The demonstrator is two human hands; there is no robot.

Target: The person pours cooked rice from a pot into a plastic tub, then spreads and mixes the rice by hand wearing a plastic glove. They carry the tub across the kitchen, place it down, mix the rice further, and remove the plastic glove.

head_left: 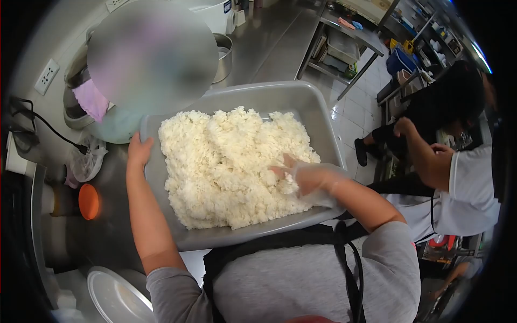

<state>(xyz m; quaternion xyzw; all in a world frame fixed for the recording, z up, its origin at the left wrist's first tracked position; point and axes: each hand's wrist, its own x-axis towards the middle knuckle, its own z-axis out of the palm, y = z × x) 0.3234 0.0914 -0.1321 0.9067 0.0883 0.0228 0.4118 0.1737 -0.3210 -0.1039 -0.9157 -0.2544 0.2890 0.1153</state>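
I see white rice [231, 167] and a plain grey tub [258, 99]. My shirt [280, 274] is grey, my apron [215, 261] black, my glove [326, 177] clear. The cup [89, 202] is orange, the cloth [90, 99] pink, the table [269, 48] metallic grey, the floor [353, 116] pale, gridded with tiles.

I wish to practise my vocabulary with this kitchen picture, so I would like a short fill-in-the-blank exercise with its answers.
1. The tub holds a lot of cooked white ____.
2. The left hand is at the tub's rim, and the right hand wears a clear ____.
3. The round item left of the left arm is ____ in colour.

Missing words: rice; glove; orange.
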